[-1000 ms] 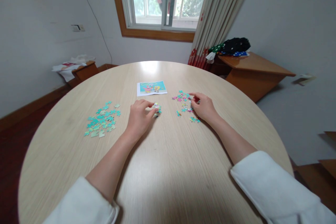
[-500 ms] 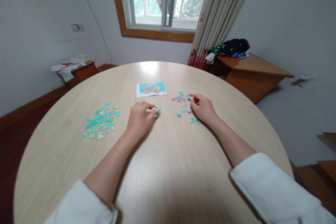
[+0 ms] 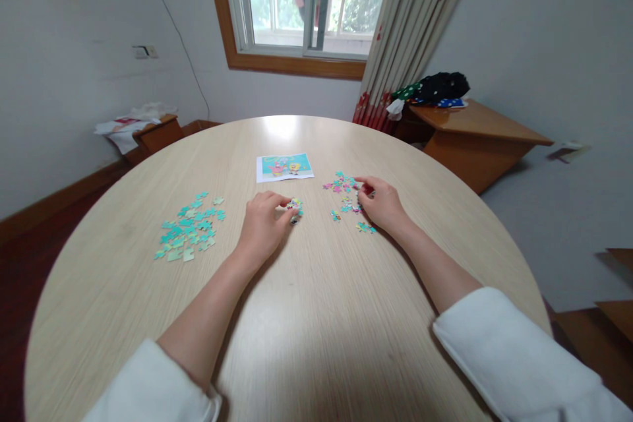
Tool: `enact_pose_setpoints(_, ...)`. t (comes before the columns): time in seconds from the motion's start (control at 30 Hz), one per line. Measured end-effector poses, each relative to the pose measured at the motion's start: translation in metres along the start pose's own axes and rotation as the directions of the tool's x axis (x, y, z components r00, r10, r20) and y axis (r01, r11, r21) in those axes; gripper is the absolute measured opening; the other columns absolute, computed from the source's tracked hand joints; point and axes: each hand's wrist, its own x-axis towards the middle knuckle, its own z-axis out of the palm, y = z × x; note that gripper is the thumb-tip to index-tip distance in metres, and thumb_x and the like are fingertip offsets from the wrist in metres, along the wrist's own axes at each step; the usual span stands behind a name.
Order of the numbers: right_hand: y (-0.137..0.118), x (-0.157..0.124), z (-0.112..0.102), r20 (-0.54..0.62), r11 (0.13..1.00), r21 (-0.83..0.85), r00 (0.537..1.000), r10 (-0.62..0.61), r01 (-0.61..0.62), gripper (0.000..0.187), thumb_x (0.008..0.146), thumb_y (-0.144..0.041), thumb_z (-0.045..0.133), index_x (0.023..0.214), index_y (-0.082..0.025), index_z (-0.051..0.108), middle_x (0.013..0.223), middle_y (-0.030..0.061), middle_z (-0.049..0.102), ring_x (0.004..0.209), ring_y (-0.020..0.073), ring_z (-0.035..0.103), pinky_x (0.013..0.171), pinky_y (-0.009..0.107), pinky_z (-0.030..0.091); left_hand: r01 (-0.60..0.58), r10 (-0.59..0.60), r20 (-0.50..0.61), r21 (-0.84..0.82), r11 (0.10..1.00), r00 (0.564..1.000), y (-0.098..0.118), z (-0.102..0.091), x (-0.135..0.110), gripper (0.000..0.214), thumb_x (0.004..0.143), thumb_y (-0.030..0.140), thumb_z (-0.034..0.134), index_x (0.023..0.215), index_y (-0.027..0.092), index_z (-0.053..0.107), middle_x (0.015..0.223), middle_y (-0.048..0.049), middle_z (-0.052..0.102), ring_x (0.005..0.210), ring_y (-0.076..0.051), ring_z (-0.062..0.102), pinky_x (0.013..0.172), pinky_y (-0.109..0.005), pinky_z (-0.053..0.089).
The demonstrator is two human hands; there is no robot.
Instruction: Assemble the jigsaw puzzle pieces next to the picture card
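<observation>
My left hand [image 3: 266, 221] rests on the table, thumb and forefinger closed against the edge of a small cluster of jigsaw puzzle pieces [image 3: 296, 206]. Part of that cluster is hidden by the fingertips. To the right, my right hand [image 3: 383, 203] hovers low over loose puzzle pieces [image 3: 342, 182], its forefinger and thumb apart. The forefinger tip is at the edge of these pink and teal pieces. More pieces [image 3: 366, 227] lie just below that hand, and one small piece [image 3: 335, 215] sits between the two hands. Behind them lies a printed cartoon picture [image 3: 285, 167].
A spread of teal and pale green puzzle pieces [image 3: 190, 227] covers the left part of the round wooden table [image 3: 316, 343]. Beyond the table's right edge stands a wooden cabinet [image 3: 479, 122] with cloths [image 3: 440, 89] on top. A curtain [image 3: 400, 33] hangs beside the window.
Both hands stay almost where they were, at the same pieces. The whole view has shifted very slightly.
</observation>
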Motion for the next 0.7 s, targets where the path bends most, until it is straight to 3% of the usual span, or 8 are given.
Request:
enact_pose_setpoints(0.4,0.0,0.0,0.0,0.003,1.0,0.0,1.0,-0.006,0.006,0.036,0.073,-0.012,0.048,0.102,-0.014,0.07,0.078,0.0063,0.067,0.07,0.0167,0.059,0.073,0.03,0.047,0.009,-0.009,0.029,-0.003,1.0,1.0,0.001,0.0,0.0,0.003,0.076,0.019,0.069,0.078,0.017,0.069,0.083,-0.005,0.069,0.081,-0.019,0.061,0.076,-0.033,0.045)
enact_pose_setpoints(0.53,-0.005,0.0,0.001,-0.007,0.998,0.014,0.998,-0.057,0.057,0.029,0.075,-0.013,0.05,0.094,-0.017,0.071,0.079,0.0058,0.068,0.073,0.0173,0.06,0.075,0.031,0.047,0.012,-0.012,0.033,-0.004,1.0,0.999,0.0,0.0,0.0,0.002,0.075,0.019,0.07,0.076,0.018,0.069,0.084,-0.0047,0.069,0.082,-0.019,0.061,0.076,-0.033,0.045)
enact_pose_setpoints(0.7,-0.03,-0.008,0.007,0.051,0.984,0.065,0.985,-0.168,0.164,0.02,0.077,-0.012,0.053,0.082,-0.018,0.071,0.085,0.0072,0.068,0.083,0.0192,0.061,0.081,0.034,0.046,-0.005,0.006,0.044,-0.019,1.0,0.999,0.002,0.0,0.0,0.004,0.074,0.019,0.072,0.074,0.018,0.068,0.083,-0.004,0.069,0.083,-0.019,0.061,0.076,-0.033,0.045)
